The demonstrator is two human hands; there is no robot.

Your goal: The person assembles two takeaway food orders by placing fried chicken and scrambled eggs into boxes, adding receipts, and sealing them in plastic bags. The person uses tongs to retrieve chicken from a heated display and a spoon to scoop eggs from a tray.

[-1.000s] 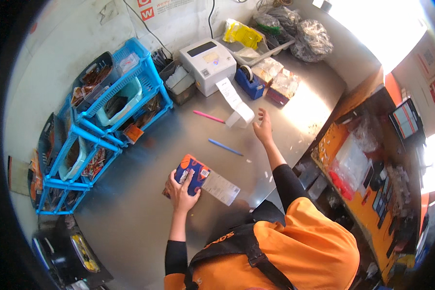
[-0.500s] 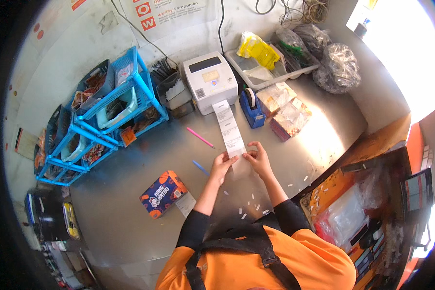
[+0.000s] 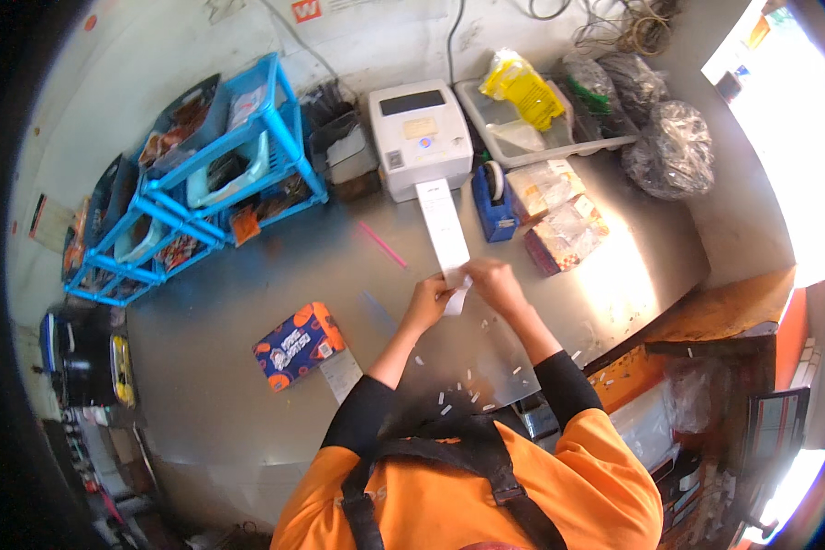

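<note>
From the front slot of a white label printer a long strip of printed labels runs toward me over the metal table. Both hands are at its near end. My left hand pinches the strip's left edge. My right hand is closed at the right edge, its fingers blurred and partly hiding the paper. Below the fingers the loose end hangs folded. A dark blue and orange box lies to the left, with a printed slip beside it.
Blue stacked baskets stand at the left. A blue tape dispenser and two taped packs sit right of the printer, before a tray of plastic bags. Pink and blue pens lie near the strip; paper scraps are scattered nearby.
My right hand has turned inward and closed across the strip's near end. The strip's end, flat before, is now bent. The whole view has shifted slightly.
</note>
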